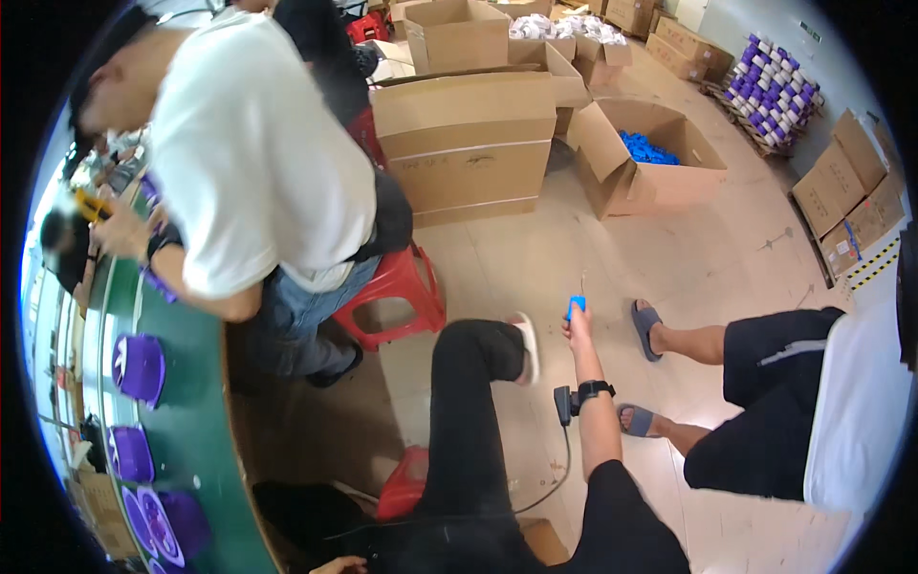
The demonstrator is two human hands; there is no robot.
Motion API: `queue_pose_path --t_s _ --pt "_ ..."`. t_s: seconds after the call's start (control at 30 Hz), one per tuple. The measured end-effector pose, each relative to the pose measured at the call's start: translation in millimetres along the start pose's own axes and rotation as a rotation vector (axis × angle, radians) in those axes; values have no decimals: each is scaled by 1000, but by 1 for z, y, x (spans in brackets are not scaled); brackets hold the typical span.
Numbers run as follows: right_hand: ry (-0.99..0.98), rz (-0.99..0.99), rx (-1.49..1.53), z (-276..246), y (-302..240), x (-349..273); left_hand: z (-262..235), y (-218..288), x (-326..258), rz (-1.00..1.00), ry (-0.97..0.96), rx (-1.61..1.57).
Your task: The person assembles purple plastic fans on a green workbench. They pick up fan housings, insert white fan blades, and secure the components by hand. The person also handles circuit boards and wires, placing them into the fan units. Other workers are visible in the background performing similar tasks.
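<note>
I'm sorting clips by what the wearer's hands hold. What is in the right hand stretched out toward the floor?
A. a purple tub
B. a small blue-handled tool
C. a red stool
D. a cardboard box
B: the right hand grips a small blue-handled tool with a thin tip pointing up, out over the pale floor.

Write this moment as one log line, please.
right hand: holds small blue tool out over floor | left hand: at lower edge, state unclear | nearby: red stool
</note>
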State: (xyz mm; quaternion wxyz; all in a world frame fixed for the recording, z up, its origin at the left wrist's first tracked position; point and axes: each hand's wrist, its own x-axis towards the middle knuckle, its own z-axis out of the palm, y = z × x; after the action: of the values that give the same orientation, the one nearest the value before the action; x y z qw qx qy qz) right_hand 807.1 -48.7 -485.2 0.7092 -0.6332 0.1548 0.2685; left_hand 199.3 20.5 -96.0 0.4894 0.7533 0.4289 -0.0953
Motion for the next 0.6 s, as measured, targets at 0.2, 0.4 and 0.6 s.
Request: queue_pose_path --t_s 0.2,0.4,0.6 --pt "227 174 237 13 34 157 -38 28 122 -229 -30 -103" --pt "280 -223 279 37 -128 277 -79 112 183 -601 55 -380" --pt "434 -182 170 3 -297 433 -87 166 215 -676 -340 204"
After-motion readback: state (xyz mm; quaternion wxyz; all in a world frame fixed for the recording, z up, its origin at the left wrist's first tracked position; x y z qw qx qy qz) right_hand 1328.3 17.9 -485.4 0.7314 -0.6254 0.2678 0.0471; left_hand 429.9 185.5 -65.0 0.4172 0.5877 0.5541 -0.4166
